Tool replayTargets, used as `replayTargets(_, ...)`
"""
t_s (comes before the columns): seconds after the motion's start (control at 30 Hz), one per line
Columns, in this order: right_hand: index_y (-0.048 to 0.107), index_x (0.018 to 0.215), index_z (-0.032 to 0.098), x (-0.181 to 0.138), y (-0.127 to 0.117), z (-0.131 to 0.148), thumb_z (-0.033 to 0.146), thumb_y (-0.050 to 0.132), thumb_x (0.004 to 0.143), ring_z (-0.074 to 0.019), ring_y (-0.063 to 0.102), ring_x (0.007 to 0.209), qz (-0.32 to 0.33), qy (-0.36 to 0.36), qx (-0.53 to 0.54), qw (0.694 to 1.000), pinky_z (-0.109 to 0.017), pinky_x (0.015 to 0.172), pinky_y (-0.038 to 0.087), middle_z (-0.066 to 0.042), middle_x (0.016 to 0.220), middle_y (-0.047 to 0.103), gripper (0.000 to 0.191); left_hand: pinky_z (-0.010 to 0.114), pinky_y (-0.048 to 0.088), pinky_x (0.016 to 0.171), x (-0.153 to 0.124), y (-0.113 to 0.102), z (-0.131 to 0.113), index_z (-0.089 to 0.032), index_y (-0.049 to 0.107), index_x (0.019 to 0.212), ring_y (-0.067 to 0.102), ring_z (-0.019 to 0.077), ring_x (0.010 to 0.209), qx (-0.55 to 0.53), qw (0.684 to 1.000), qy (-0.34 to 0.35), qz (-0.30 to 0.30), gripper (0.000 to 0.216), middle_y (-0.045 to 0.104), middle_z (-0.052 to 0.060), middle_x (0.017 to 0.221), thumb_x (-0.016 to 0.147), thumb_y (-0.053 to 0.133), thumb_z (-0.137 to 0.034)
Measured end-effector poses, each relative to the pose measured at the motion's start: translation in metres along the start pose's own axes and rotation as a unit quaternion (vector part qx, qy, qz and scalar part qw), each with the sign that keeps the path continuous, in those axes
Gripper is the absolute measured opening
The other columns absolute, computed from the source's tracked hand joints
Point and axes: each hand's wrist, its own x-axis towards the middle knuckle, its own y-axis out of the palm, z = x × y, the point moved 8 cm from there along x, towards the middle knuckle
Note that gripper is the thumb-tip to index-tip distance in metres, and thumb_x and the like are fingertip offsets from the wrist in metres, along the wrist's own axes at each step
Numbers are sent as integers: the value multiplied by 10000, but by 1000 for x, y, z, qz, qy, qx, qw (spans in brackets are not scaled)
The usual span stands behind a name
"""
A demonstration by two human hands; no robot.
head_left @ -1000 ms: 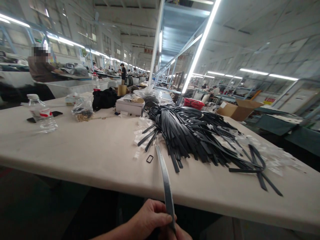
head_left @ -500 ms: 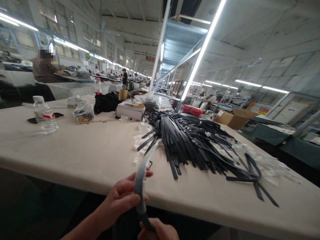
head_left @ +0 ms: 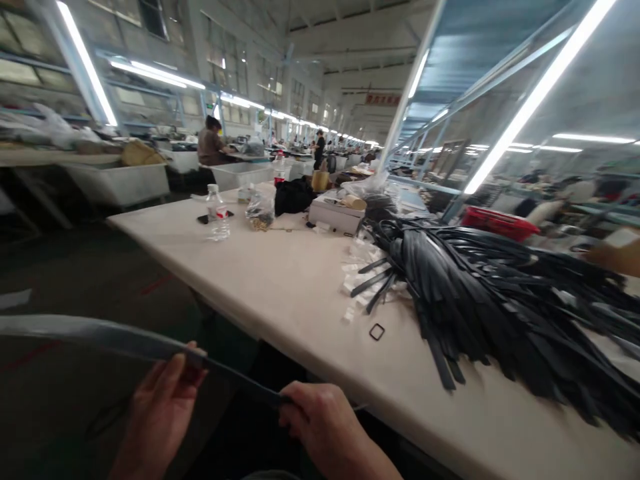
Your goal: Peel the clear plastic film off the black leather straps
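Observation:
Both my hands hold one black strap [head_left: 115, 341] that runs sideways below the table's near edge. My left hand [head_left: 160, 407] pinches its middle; my right hand [head_left: 325, 427] grips its end. The strap's free part reaches off to the left, blurred. On the cream table [head_left: 280, 287] a big heap of black straps [head_left: 490, 287] lies to the right of my hands. A small black rectangular ring [head_left: 377, 331] lies on the table just left of the heap, beside several small white pieces [head_left: 357, 277].
Farther back on the table stand a water bottle [head_left: 218, 213], a clear plastic bag [head_left: 261, 208], a black bag [head_left: 294, 195] and a white box [head_left: 336, 214]. A red basket [head_left: 497, 223] sits beyond the heap. A person [head_left: 211, 141] works at a far table.
The view has swung left. The strap, upright before between my hands, now lies sideways with its free end out to the left. My hands have moved apart along it.

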Motion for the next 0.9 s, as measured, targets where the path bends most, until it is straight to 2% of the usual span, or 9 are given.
replayTargets(0.07, 672, 728, 215, 0, 9, -8, 257, 562, 881, -94, 621, 581, 41, 27, -15, 999, -171, 553, 381, 31, 640, 704, 193, 189, 567, 526, -10, -8, 27, -183, 701, 813, 694, 131, 610, -22, 997, -65, -43, 251, 755, -32, 719, 614, 854, -173)
replayTargets(0.13, 646, 683, 216, -2, 13, -15, 296, 544, 890, -97, 600, 545, 65, 52, -41, 996, -189, 536, 359, 36, 593, 684, 244, 188, 550, 483, -18, -13, 56, -135, 689, 812, 683, 118, 561, -46, 985, -147, -76, 93, 748, -1, 698, 763, 714, -60)
replayTargets(0.23, 587, 630, 219, -4, 12, -18, 350, 498, 903, -112, 543, 498, 66, 71, -105, 990, -217, 501, 328, 34, 534, 618, 315, 185, 544, 483, -33, -13, 89, -102, 681, 827, 672, 100, 525, -75, 960, -254, -93, 124, 738, 25, 671, 893, 579, -75)
replayTargets(0.37, 484, 581, 230, 7, 13, -17, 389, 467, 900, -121, 480, 473, 42, 68, -145, 986, -229, 468, 313, 39, 500, 528, 357, 198, 544, 483, -44, 3, 103, -94, 687, 861, 668, 104, 514, -104, 937, -329, -59, 144, 738, 38, 680, 916, 599, -192)
replayTargets(0.47, 475, 579, 234, 15, 7, -19, 406, 454, 903, -123, 477, 463, 7, 64, -168, 984, -235, 473, 329, 40, 496, 515, 367, 200, 544, 499, -41, 13, 100, -107, 689, 868, 671, 104, 529, -129, 931, -339, -49, 124, 734, 28, 679, 905, 620, -204)
replayTargets(0.57, 486, 579, 240, 14, -7, -21, 449, 467, 893, -124, 491, 447, -22, 58, -205, 977, -237, 462, 332, 45, 485, 502, 378, 196, 549, 534, -28, 15, 87, -111, 694, 865, 673, 99, 560, -137, 949, -281, -35, 68, 730, 22, 686, 882, 639, -146)
replayTargets(0.67, 494, 583, 242, 9, -15, -18, 440, 491, 884, -117, 492, 427, -20, 49, -238, 970, -234, 446, 318, 53, 473, 498, 360, 195, 549, 553, -21, 19, 80, -114, 705, 875, 673, 100, 586, -116, 967, -229, 2, 48, 729, 24, 703, 849, 665, -109)
replayTargets(0.8, 469, 565, 230, 20, 3, -7, 371, 512, 880, -105, 485, 433, -5, 34, -239, 970, -232, 454, 307, 54, 478, 525, 348, 191, 539, 544, -32, 27, 99, -125, 714, 865, 660, 94, 571, -94, 957, -273, 24, 55, 723, 12, 701, 814, 717, -145)
replayTargets(0.9, 505, 577, 225, 38, 22, -5, 364, 489, 911, -120, 546, 480, -1, 37, -229, 973, -237, 484, 338, 37, 513, 580, 362, 191, 540, 576, -44, 39, 113, -112, 716, 857, 676, 104, 612, -79, 942, -319, 62, 102, 734, 29, 739, 777, 758, -160)
